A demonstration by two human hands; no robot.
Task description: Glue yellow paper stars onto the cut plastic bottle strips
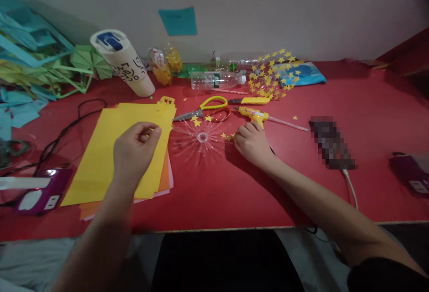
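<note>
My left hand (pixel 136 146) hovers over a stack of yellow paper (pixel 100 158), thumb and forefinger pinched together; what lies between them, if anything, I cannot make out. My right hand (pixel 251 144) is closed around the handle of a yellow hot glue gun (pixel 254 114) with a clear glue stick out of its back. Between the hands a clear plastic bottle piece, cut into thin strips (pixel 202 137), lies spread like a flower. Small yellow paper stars (pixel 208 118) rest at its upper edge, and several more (pixel 229 137) are beside my right hand.
Scissors (pixel 214 106) and a yellow cutter (pixel 251 101) lie behind. Farther back are a clear bottle (pixel 216 80), a star-covered strip piece (pixel 268 79) and a blue packet (pixel 303 74). A white tumbler (pixel 130 68) stands left; a phone (pixel 331 144) lies right.
</note>
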